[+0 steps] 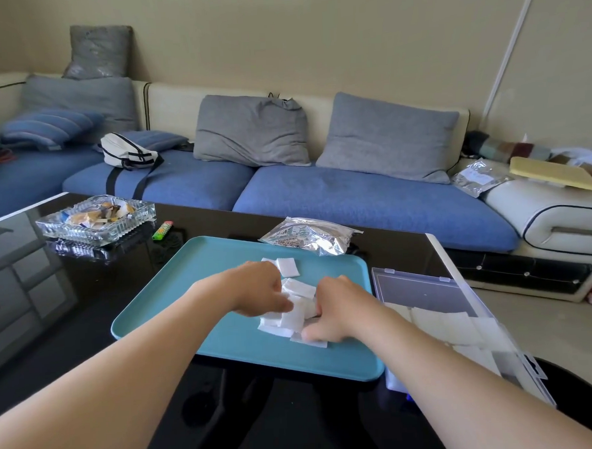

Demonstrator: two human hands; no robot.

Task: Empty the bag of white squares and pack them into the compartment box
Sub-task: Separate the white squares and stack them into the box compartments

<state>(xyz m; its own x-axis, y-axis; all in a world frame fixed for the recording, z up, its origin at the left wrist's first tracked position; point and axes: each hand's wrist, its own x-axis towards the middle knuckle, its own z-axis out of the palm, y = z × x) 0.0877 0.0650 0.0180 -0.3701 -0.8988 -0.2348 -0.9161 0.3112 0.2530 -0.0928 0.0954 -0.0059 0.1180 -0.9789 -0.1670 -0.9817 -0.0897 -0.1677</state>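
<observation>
**Item: white squares (292,319), loose heap on the teal tray (195,298), with both your hands on it.**

Your left hand (260,288) lies on the heap's far-left side with bent fingers; whether it pinches anything cannot be told. Your right hand (330,308) curls its fingers round squares at the heap's right edge, thumb pressed on a lower square. The silver bag (309,235) lies flat on the black table (86,304), touching the tray's far edge. The clear compartment box (411,287) sits open just right of the tray, with more squares inside.
</observation>
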